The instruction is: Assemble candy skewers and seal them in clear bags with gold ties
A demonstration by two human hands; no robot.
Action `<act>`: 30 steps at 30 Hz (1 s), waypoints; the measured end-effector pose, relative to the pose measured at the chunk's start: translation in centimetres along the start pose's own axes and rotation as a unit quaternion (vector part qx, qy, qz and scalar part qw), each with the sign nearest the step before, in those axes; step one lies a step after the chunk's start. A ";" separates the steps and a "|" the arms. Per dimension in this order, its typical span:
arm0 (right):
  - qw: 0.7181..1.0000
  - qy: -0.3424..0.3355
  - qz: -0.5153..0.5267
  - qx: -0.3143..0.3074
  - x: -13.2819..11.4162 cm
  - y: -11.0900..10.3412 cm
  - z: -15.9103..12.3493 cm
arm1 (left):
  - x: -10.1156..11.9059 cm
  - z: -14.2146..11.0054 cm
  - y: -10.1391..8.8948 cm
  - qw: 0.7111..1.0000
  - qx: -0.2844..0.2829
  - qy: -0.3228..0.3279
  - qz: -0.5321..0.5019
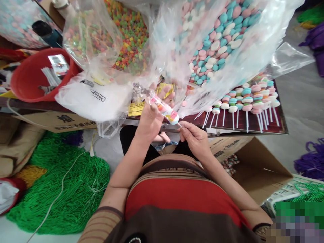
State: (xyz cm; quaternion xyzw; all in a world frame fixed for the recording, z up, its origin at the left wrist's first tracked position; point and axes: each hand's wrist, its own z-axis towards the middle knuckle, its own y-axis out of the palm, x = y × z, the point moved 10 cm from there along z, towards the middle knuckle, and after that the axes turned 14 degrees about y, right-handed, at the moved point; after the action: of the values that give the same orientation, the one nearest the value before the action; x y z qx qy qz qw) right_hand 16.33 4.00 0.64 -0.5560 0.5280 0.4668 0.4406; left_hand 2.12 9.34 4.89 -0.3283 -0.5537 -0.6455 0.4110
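Note:
A candy skewer (167, 112) with colourful round pieces on a white stick is held over the table's front edge, and what looks like a clear wrapper covers it. My left hand (150, 123) cradles its candy part, palm up, with the fingers behind and around it. At the lower end, my right hand (196, 137) pinches the stick between thumb and fingers. Just beyond my left hand lie gold twist ties (137, 110). To the left is a stack of clear bags (88, 99), one printed "Happy". More candy skewers (246, 98) lie piled on the right.
Behind the hands stand big plastic bags of pink, white and blue candies (215, 49) and of small coloured rings (130, 37). A red bowl (27, 81) is at left. Below are an open cardboard box (263, 165) and green bead strings (63, 189).

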 end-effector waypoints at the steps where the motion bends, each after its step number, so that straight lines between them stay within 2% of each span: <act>1: 1.000 0.003 -0.002 -0.007 0.1 0.1 0.0 | 0.8 0.5 -0.1 1.000 0.006 0.013 -0.004; 4: 1.000 0.016 -0.017 -0.013 0.2 0.6 -0.1 | 1.2 0.6 0.6 0.999 0.021 0.033 -0.037; 7: 1.000 0.011 -0.019 0.000 -0.2 0.9 0.0 | -1.6 -1.1 1.6 0.998 0.024 0.003 -0.058; 9: 1.000 0.003 -0.022 0.014 -0.8 0.9 0.0 | -3.7 -2.5 2.3 0.998 0.000 -0.030 -0.051; 11: 1.000 0.004 -0.019 0.022 -1.1 0.9 -0.1 | -4.8 -3.3 2.6 0.997 -0.032 -0.050 -0.048; 14: 1.000 0.025 0.005 0.013 -1.0 0.9 0.0 | -3.5 -2.7 2.5 0.996 -0.060 -0.025 -0.066; 17: 0.998 0.043 0.035 -0.005 -0.5 1.0 0.1 | -1.6 -1.1 1.4 0.998 -0.027 0.003 -0.048; 21: 0.996 0.067 0.053 -0.036 0.2 1.3 0.1 | -1.3 -0.3 0.7 1.000 0.007 -0.005 -0.015; 23: 0.996 0.069 0.045 -0.039 0.1 1.3 0.1 | -1.9 -0.6 1.0 1.000 -0.006 -0.007 -0.006; 27: 0.997 0.050 0.049 -0.027 -0.7 1.0 0.1 | -3.4 -1.9 1.1 0.995 -0.074 -0.026 0.061; 30: 0.997 0.054 0.053 -0.031 -0.5 1.2 0.3 | -2.6 -1.8 0.0 0.979 -0.101 0.024 0.178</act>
State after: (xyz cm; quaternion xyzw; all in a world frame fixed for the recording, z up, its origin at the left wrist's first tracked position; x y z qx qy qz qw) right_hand 15.11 4.37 1.11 -0.5651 0.5653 0.4746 0.3687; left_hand 3.38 8.03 2.32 -0.4457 -0.4081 -0.6228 0.4970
